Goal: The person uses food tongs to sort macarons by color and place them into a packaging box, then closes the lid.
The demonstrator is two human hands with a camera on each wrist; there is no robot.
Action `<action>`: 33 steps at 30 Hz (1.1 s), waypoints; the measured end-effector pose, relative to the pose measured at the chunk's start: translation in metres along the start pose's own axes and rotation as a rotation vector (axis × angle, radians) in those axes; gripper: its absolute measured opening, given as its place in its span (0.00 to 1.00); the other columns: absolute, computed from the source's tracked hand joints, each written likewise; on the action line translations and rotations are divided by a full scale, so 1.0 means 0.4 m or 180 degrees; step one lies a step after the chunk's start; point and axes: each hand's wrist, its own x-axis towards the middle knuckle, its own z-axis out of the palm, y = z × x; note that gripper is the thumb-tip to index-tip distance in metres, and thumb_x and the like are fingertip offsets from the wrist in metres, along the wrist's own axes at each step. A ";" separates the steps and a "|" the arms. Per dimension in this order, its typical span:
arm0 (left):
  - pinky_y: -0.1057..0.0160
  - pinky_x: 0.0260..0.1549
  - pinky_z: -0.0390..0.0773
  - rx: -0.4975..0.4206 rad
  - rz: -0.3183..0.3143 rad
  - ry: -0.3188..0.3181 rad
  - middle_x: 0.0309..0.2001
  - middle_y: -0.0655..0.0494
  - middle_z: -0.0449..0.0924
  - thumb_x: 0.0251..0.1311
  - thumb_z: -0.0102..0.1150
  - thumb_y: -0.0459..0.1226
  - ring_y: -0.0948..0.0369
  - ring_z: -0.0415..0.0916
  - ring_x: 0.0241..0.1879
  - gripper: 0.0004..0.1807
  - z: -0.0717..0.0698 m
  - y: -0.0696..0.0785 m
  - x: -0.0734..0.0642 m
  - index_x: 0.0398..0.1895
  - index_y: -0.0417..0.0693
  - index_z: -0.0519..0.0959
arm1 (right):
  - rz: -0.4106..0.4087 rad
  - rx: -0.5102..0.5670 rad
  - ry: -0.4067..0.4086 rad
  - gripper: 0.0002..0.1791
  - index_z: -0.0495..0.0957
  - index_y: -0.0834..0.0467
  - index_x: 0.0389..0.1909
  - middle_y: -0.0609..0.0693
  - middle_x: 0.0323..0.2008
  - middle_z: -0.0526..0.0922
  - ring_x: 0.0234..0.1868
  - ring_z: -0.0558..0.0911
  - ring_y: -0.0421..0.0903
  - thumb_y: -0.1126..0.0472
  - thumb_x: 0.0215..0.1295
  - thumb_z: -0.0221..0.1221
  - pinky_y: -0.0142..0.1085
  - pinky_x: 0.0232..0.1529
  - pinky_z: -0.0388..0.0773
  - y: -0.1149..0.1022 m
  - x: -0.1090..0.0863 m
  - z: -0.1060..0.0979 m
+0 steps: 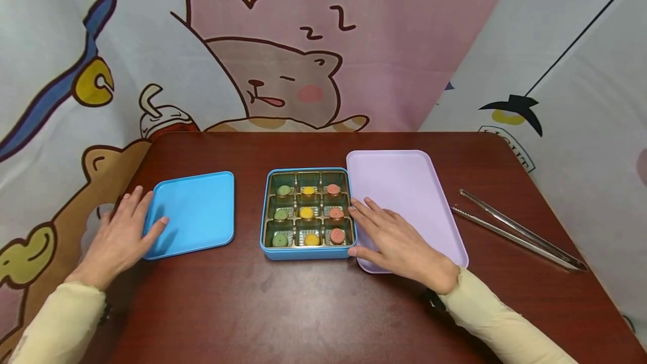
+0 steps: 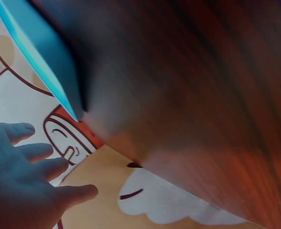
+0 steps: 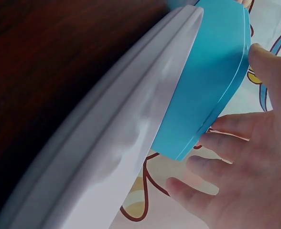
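Note:
A blue box (image 1: 305,254) stands mid-table with a gold divided insert. Small round sweets sit in its compartments: green ones (image 1: 281,214) in the left column, yellow ones (image 1: 306,213) in the middle, pink ones (image 1: 336,213) on the right. My right hand (image 1: 399,243) lies along the box's right side, fingers extended; in the right wrist view its thumb and some fingertips meet the box rim (image 3: 236,86). On the left, my left hand (image 1: 118,235) spreads its straight fingers at the near-left edge of a shallow blue tray (image 1: 197,212); it grips nothing.
Under my right hand is a lilac tray (image 1: 404,190), right beside the box. Metal tongs (image 1: 520,235) lie spread apart toward the table's right edge. A printed cartoon cloth (image 1: 394,44) hangs behind the brown table (image 1: 242,308).

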 end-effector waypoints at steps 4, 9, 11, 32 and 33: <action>0.18 0.63 0.43 0.0051 -0.0053 -0.0125 0.77 0.24 0.45 0.77 0.48 0.56 0.27 0.40 0.76 0.46 0.004 -0.024 0.003 0.80 0.29 0.49 | 0.0011 0.0008 -0.0022 0.46 0.63 0.62 0.78 0.57 0.80 0.58 0.79 0.58 0.58 0.34 0.71 0.59 0.59 0.67 0.69 -0.001 0.000 0.000; 0.17 0.62 0.43 0.0126 -0.0150 -0.0262 0.75 0.21 0.48 0.77 0.48 0.55 0.25 0.41 0.75 0.45 0.007 -0.042 0.003 0.77 0.25 0.52 | -0.0011 -0.0015 -0.0022 0.46 0.64 0.63 0.78 0.57 0.80 0.58 0.79 0.59 0.59 0.34 0.72 0.58 0.59 0.67 0.69 -0.003 0.003 0.002; 0.17 0.62 0.43 0.0140 -0.0199 -0.0314 0.75 0.21 0.47 0.77 0.50 0.54 0.25 0.41 0.75 0.45 0.009 -0.049 0.003 0.77 0.24 0.52 | -0.0017 -0.0025 -0.0029 0.46 0.64 0.63 0.78 0.57 0.80 0.58 0.79 0.59 0.59 0.34 0.72 0.58 0.58 0.67 0.69 -0.004 0.003 0.002; 0.21 0.59 0.59 -0.0146 -0.0428 -0.0520 0.71 0.18 0.52 0.68 0.56 0.34 0.23 0.56 0.67 0.32 -0.008 -0.045 0.017 0.67 0.17 0.62 | 0.0013 -0.0040 -0.0076 0.46 0.63 0.63 0.78 0.57 0.80 0.57 0.79 0.59 0.59 0.35 0.72 0.59 0.59 0.67 0.69 -0.002 0.002 0.000; 0.22 0.56 0.65 -0.0179 -0.0460 -0.0479 0.69 0.17 0.56 0.68 0.56 0.34 0.24 0.63 0.63 0.32 -0.011 -0.041 0.015 0.67 0.17 0.61 | 0.0014 -0.0039 -0.0076 0.46 0.63 0.63 0.78 0.57 0.80 0.57 0.79 0.59 0.59 0.35 0.72 0.59 0.59 0.67 0.69 -0.002 0.002 0.000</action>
